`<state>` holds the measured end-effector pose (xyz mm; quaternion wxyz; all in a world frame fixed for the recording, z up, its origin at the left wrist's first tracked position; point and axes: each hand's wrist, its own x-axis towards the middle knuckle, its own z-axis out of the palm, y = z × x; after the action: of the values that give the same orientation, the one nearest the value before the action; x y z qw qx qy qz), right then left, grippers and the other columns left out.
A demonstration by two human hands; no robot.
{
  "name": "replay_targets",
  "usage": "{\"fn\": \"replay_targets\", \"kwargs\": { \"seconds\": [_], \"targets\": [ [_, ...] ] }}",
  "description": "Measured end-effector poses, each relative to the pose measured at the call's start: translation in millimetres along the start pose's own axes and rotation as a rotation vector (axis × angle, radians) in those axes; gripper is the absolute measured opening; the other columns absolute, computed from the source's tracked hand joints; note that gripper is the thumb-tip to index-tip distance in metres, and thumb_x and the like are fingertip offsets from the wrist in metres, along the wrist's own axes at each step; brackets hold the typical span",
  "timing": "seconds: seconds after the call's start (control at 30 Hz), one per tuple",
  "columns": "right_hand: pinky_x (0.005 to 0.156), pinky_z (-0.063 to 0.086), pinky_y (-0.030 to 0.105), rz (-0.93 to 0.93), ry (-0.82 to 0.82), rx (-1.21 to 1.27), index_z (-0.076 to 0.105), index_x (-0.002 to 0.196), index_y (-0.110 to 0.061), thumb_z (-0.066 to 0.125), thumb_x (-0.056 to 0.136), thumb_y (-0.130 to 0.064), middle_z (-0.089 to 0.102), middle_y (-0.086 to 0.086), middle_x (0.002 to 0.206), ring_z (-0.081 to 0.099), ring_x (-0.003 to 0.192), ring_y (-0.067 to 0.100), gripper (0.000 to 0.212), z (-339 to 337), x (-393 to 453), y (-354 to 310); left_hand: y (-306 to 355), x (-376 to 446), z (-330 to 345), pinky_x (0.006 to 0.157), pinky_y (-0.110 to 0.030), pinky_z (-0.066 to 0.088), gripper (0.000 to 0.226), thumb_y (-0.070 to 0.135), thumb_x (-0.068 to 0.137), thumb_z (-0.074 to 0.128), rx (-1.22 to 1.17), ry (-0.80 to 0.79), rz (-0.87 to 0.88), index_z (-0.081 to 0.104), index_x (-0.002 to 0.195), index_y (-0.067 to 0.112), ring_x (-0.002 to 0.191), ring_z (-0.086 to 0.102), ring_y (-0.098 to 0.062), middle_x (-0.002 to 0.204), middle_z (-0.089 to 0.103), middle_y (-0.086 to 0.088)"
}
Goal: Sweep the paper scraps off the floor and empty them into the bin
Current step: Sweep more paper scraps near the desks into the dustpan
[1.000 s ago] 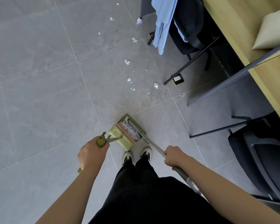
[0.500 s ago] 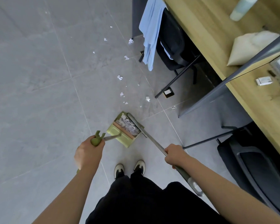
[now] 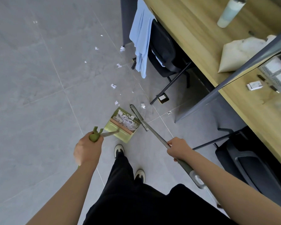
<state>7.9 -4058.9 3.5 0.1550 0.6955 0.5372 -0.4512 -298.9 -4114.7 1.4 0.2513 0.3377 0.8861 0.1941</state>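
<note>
- The left hand [image 3: 87,149] is wrapped around the green dustpan handle; the right hand [image 3: 178,147] is clamped on the broom [image 3: 150,129] pole.
- The dustpan [image 3: 120,129] on the floor [image 3: 39,95] already holds a heap of scraps.
- Loose paper scraps [image 3: 113,86] lie farther off, toward the chair [image 3: 164,51]; I judge the task roughly half done.
- No bin is in view.

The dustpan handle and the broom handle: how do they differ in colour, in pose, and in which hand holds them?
The dustpan handle has a green grip, and the left hand holds it at its top end. The broom handle is grey metal, and the right hand grips it at mid-length, leaving its dark end free behind. The broom handle looks longer. Both slant down toward the green dustpan.
</note>
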Motion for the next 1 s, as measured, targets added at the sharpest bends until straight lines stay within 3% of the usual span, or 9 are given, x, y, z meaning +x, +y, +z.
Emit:
{"fn": "replay_targets", "kwargs": {
  "seconds": [0.1, 0.2, 0.4, 0.53, 0.6, 0.77, 0.93, 1.0],
  "targets": [
    [0.044, 0.055, 0.029, 0.023, 0.012, 0.009, 0.068, 0.099, -0.005, 0.038, 0.076, -0.002, 0.059, 0.011, 0.074, 0.059, 0.037, 0.021, 0.038, -9, 13, -10, 6, 20, -1, 0.057, -0.031, 0.043, 0.008, 0.039, 0.086, 0.059, 0.004, -0.023, 0.011, 0.062, 0.082, 0.033, 0.066, 0.057, -0.025, 0.065, 0.059, 0.0],
    [0.041, 0.052, 0.024, 0.059, 0.021, 0.017, 0.067, 0.104, -0.003, 0.039, 0.078, -0.001, 0.061, 0.012, 0.073, 0.058, 0.037, 0.02, 0.038, -20, 29, -26, 16, 46, -4, 0.056, -0.03, 0.043, 0.011, 0.038, 0.087, 0.059, 0.008, -0.05, 0.022, 0.059, 0.077, 0.034, 0.064, 0.057, -0.024, 0.064, 0.059, 0.0],
    [0.037, 0.039, 0.014, 0.176, 0.046, 0.012, 0.066, 0.094, -0.002, 0.039, 0.077, -0.005, 0.054, -0.002, 0.035, 0.054, 0.031, 0.014, 0.032, -41, 67, -66, 27, 108, -18, 0.058, -0.031, 0.045, 0.008, 0.04, 0.086, 0.06, 0.049, -0.082, 0.029, 0.062, 0.082, 0.034, 0.065, 0.058, -0.024, 0.062, 0.059, 0.002],
    [0.031, 0.032, 0.012, 0.228, 0.059, 0.008, 0.06, 0.092, -0.005, 0.04, 0.079, -0.005, 0.061, 0.008, 0.06, 0.051, 0.027, 0.011, 0.024, -49, 89, -95, 28, 140, -33, 0.058, -0.031, 0.044, 0.005, 0.04, 0.087, 0.061, 0.065, -0.107, 0.039, 0.061, 0.083, 0.036, 0.065, 0.057, -0.023, 0.063, 0.06, 0.002],
    [0.031, 0.032, 0.012, 0.253, 0.063, 0.014, 0.059, 0.092, -0.005, 0.04, 0.079, -0.005, 0.062, 0.009, 0.063, 0.051, 0.026, 0.01, 0.023, -51, 107, -110, 25, 157, -41, 0.057, -0.03, 0.042, 0.007, 0.042, 0.088, 0.061, 0.075, -0.103, 0.035, 0.062, 0.084, 0.035, 0.063, 0.057, -0.021, 0.062, 0.06, 0.002],
    [0.036, 0.034, 0.015, 0.297, 0.079, 0.031, 0.053, 0.08, -0.007, 0.042, 0.081, -0.007, 0.047, -0.003, 0.027, 0.054, 0.03, 0.013, 0.011, -51, 137, -134, 16, 176, -57, 0.055, -0.031, 0.039, 0.021, 0.044, 0.087, 0.062, 0.079, -0.081, -0.002, 0.06, 0.073, 0.029, 0.061, 0.056, -0.025, 0.058, 0.058, -0.002],
    [0.047, 0.048, 0.023, 0.286, 0.075, 0.11, 0.048, 0.078, -0.005, 0.042, 0.083, -0.004, 0.062, 0.012, 0.058, 0.058, 0.04, 0.022, 0.008, -46, 156, -154, 12, 190, -65, 0.054, -0.03, 0.039, 0.012, 0.042, 0.086, 0.064, 0.093, -0.053, -0.048, 0.064, 0.08, 0.032, 0.061, 0.056, -0.024, 0.06, 0.058, -0.002],
    [0.046, 0.046, 0.022, 0.279, 0.054, 0.12, 0.047, 0.077, -0.006, 0.042, 0.085, -0.004, 0.06, 0.012, 0.06, 0.056, 0.036, 0.021, 0.009, -42, 157, -160, 11, 192, -68, 0.053, -0.029, 0.039, 0.011, 0.042, 0.086, 0.064, 0.098, -0.048, -0.057, 0.064, 0.08, 0.033, 0.06, 0.056, -0.024, 0.06, 0.058, -0.002]
  ]
}}
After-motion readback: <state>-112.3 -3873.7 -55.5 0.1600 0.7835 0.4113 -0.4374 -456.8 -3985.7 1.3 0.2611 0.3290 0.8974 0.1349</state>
